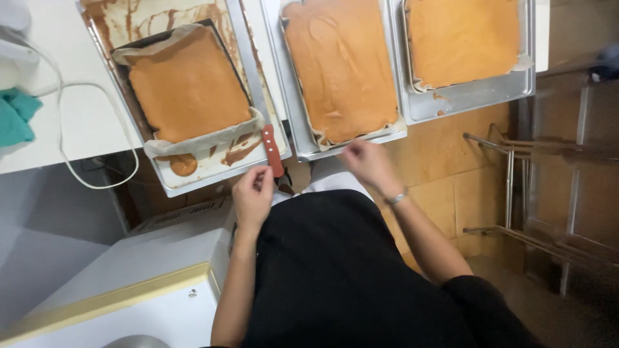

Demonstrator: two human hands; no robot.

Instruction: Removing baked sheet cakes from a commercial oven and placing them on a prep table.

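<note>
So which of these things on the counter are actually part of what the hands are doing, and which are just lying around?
In use:
- left hand, by the red-handled tool
- right hand, at the middle batter tray
- smeared tray holding a dark lined pan of batter
- right batter tray

Lying about:
- teal cloth
- white cable
- white appliance
- metal rack

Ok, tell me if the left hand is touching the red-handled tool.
Apart. The head view shows the left hand curled just below and left of the red-handled tool, with a sliver of tray edge and floor visible between its fingers and the handle.
</note>
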